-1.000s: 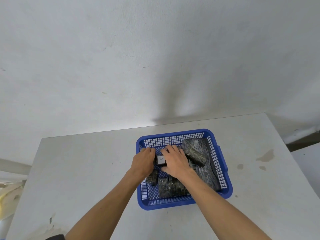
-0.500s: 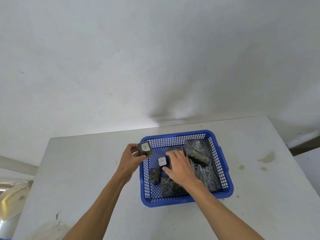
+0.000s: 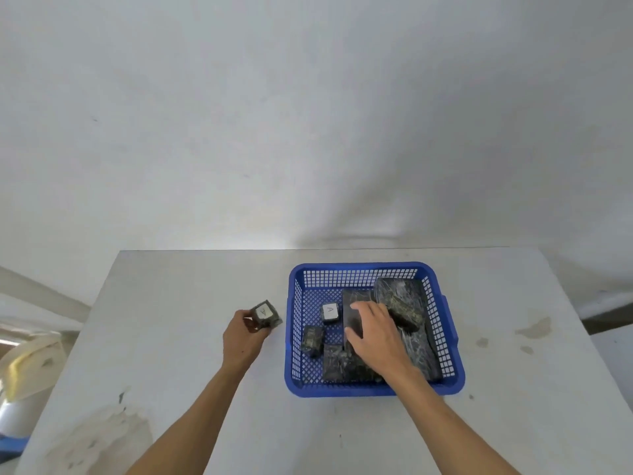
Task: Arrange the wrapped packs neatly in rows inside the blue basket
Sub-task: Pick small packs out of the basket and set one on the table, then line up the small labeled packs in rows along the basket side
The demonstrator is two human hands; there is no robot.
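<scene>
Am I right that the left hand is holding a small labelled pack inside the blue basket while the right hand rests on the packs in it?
Not quite. The left hand does hold the small labelled pack, but outside the blue basket, over the table to its left, as the head view shows. The right hand does rest on the packs inside the basket.

White label with a handwritten "A" on the small wrapped pack (image 3: 331,312) lying in the blue basket (image 3: 375,389), a second white label, seemingly also an "A", on the small pack (image 3: 265,314) gripped by the left hand (image 3: 241,339)
</scene>
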